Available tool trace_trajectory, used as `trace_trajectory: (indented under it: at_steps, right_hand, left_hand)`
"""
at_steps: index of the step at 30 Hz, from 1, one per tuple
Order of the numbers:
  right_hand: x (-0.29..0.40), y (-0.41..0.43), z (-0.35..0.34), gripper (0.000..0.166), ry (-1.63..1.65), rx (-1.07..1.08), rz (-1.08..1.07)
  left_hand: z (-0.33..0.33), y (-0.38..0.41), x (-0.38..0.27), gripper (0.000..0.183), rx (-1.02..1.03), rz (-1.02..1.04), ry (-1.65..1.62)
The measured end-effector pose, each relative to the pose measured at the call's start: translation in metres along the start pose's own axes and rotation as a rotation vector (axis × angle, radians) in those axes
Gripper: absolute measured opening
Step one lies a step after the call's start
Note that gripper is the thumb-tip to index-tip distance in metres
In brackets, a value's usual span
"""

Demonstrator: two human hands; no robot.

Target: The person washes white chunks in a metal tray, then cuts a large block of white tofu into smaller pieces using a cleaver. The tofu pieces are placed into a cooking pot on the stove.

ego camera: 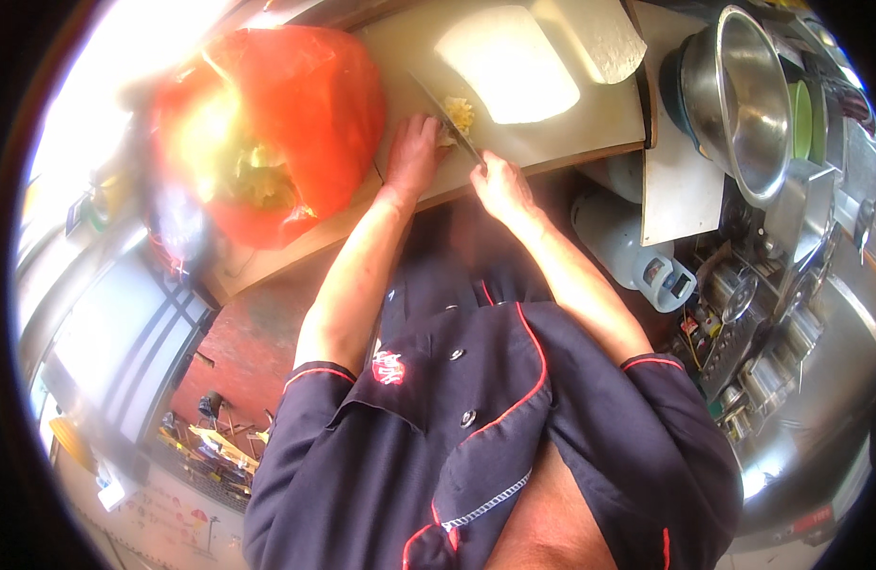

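Observation:
My right hand grips the handle of a kitchen knife, its blade slanting away to the upper left over the pale worktop. Just left of the blade, my left hand presses curled fingers on a pale leafy vegetable, mostly hidden under them. Cut yellowish pieces lie against the blade's far side. Beside my left forearm stands a large red plastic bag, open, with yellow-green leaves inside.
A glaring white patch and a thick white block are farther back on the worktop. At right stands a steel bowl. A gas cylinder is below the worktop, near steel pots.

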State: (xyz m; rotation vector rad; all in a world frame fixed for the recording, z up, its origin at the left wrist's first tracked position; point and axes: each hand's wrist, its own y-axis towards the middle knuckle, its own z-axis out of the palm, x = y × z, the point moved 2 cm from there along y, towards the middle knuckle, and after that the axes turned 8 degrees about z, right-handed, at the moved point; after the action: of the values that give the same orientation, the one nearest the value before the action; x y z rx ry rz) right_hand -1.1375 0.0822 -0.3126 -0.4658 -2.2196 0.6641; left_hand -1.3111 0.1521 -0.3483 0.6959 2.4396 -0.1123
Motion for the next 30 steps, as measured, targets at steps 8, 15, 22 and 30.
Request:
trace_trajectory:
  at_steps: [8,15,22,30]
  right_hand:
    - [0.002,-0.007,-0.010,0.026,0.002,-0.024,0.025]
    - [0.010,-0.013,-0.004,0.025,-0.003,-0.002,0.017]
    - [0.003,-0.011,0.006,0.022,0.044,-0.021,-0.024]
    - [-0.011,0.001,0.008,0.023,0.040,-0.051,0.048]
  left_hand:
    - [0.002,0.002,-0.001,0.046,-0.092,0.003,-0.157]
    - [-0.005,-0.003,-0.002,0.047,0.030,0.006,-0.050]
    - [0.001,-0.016,0.000,0.056,-0.052,-0.056,-0.067]
    - [0.014,-0.014,0.009,0.057,-0.047,0.002,-0.080]
